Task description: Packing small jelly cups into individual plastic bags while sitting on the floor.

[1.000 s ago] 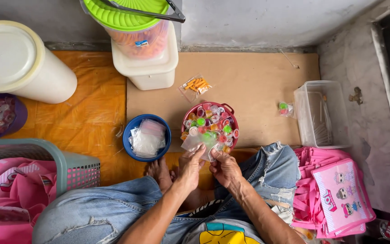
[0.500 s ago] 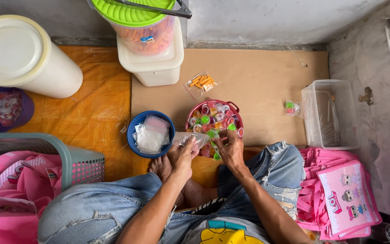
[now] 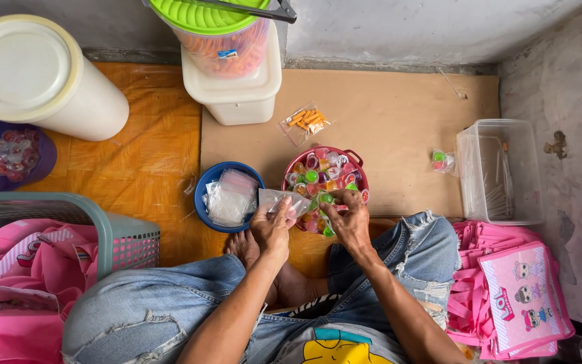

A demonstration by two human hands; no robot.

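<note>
The small clear plastic bag (image 3: pixel 279 199) is being held just above the near rim of the red bowl (image 3: pixel 357 162), between that bowl and the blue bowl (image 3: pixel 201 195). The left hand (image 3: pixel 272 226) is pinching the bag at its lower edge, fingers closed on the film. The right hand (image 3: pixel 350 219) is reaching over the red bowl with its fingertips closed narrowly around a green jelly cup (image 3: pixel 327 198), just beside the bag's mouth; whether the mouth is open is hard to tell.

To do this step well, the left hand should probably be keeping the mouth spread and facing the right hand, so the cup slides in without catching the film. Working low over the red bowl looks sensible, since a dropped cup would fall back among the other coloured jelly cups (image 3: pixel 319 170).

The blue bowl is holding a stack of empty clear bags (image 3: pixel 229 199). Beyond the red bowl, a packet of orange sticks (image 3: pixel 304 121) is lying on the cardboard sheet (image 3: pixel 399 114), and a filled bag with a green and a pink cup (image 3: pixel 442 160) is resting near the clear plastic box (image 3: pixel 500 168). Pink printed bags (image 3: pixel 520 296) are piled by the person's right knee, and a grey-green basket (image 3: pixel 95 229) is sitting to the left.
</note>
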